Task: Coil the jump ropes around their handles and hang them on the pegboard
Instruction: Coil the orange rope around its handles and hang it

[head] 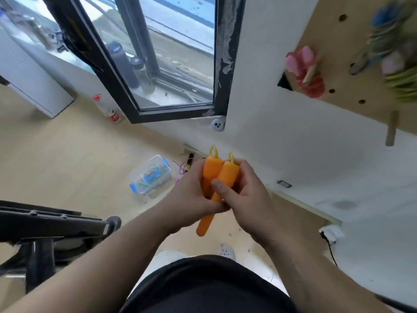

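Nearest, we hold both orange handles (229,173) side by side at waist height, just in front of the body. The left hand (191,193) wraps its fingers round the pair from the left. The right hand (246,193) grips from the right, thumb pressed on the front of the right handle. The left handle sticks out lower than the other.

A short yellow loop of rope (213,146) shows at the top of each handle. We cannot tell where the rest of the rope runs.

Handling: we judge the handles light and rigid, with a smooth moulded skin that may slip. Hold them at mid-length, clamped together. The rope looks thin, springy plastic, likely to uncoil if tension drops, so keep a thumb on each turn.

Farther off, on the floor to the left, stands a clear box (162,177) with blue clips. It holds thin coloured strands, too blurred to identify.

Farthest, upper right, the pegboard (334,41) carries a coiled pink rope (304,71). One bare peg (391,129) juts out lower right.
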`<state>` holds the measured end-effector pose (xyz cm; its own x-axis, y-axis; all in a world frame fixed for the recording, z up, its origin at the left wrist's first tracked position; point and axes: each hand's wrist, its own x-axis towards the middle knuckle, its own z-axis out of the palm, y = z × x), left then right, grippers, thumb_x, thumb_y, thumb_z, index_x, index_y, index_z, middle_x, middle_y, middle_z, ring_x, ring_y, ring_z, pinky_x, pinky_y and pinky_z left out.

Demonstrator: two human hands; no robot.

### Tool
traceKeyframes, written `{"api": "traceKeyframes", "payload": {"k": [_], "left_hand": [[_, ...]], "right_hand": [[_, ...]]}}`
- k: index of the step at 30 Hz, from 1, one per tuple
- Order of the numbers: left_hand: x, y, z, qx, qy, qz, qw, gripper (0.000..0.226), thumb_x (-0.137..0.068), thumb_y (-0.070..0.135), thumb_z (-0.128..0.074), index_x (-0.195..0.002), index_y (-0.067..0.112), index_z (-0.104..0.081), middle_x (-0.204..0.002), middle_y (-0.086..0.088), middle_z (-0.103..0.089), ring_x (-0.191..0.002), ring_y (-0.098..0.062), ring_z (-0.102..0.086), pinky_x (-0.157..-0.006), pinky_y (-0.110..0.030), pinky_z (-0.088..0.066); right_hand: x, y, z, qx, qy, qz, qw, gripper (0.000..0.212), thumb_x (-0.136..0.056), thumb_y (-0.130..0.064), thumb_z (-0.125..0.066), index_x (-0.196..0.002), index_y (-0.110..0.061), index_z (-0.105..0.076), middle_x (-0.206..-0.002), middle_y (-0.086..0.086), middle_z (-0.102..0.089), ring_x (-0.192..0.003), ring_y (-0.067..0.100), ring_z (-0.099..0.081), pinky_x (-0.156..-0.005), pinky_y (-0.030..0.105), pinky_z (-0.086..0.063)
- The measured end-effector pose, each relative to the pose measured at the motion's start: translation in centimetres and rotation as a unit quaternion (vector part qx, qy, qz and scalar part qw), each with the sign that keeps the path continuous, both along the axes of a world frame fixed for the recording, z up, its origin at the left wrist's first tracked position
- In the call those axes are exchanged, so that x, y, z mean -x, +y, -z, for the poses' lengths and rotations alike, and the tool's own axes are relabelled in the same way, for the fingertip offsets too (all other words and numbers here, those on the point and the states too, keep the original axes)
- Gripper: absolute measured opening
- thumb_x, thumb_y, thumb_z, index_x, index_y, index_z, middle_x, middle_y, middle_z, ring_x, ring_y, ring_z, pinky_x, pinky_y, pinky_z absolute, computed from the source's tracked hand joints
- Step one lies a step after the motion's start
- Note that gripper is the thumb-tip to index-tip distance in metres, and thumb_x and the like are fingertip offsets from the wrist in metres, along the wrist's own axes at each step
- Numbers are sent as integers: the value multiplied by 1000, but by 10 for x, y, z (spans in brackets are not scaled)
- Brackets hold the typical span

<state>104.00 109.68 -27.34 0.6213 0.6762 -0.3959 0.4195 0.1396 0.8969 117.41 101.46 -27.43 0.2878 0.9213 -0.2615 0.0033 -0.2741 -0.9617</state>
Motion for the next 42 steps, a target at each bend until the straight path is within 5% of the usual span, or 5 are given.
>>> {"api": "traceKeyframes", "payload": {"k": [6, 13, 21, 28, 42], "left_hand": [[-36, -16, -8, -92, 107, 75, 987, 62, -62, 16, -64, -116, 42, -47, -105, -4, -58, -84, -20, -63, -58, -37, -53], [-48, -19, -37, -192, 139, 296, 925, 62, -62, 20, -66, -120, 32, -49, -93, 9, -60, -76, -6, -60, -58, -24, -47], [-34, 19, -33, -396, 243, 267, 844, 48, -78, 26, -75, -112, 34, -43, -93, 6, -63, -78, -22, -62, -67, -45, -58], [-25, 39, -42, -314, 94, 296, 897, 48, -77, 17, -77, -111, 30, -47, -91, 5, -64, -79, -15, -63, -66, -45, -55], [-9, 90, -17, 84, -174, 76, 978, 35, -58, -4, -59, -89, 10, -52, -68, -11, -49, -60, -25, -49, -53, -41, -45]], "right_hand": [[-65, -46, -7, -26, -192, 39, 980, 18, -94, -46, -62, -78, -38, -64, -86, -16, -62, -80, 5, -59, -68, 24, -44], [-94, -69, -8, -35, -116, -151, 981, 55, -88, -74, -42, -141, -61, -36, -146, -36, -40, -138, -12, -33, -109, 22, -33], [-97, -65, 4, 16, -207, -97, 973, 30, -99, -53, -52, -93, -29, -68, -65, -7, -52, -61, 8, -48, -64, 35, -45], [-57, -36, -17, 27, -173, -86, 981, 56, -76, -54, -79, -126, -46, -54, -113, -21, -60, -105, 1, -59, -85, 22, -50], [19, 32, -32, -1, 6, 112, 994, 41, -98, -45, -40, -73, -18, -58, -56, -3, -40, -55, 17, -36, -55, 34, -37]]}}
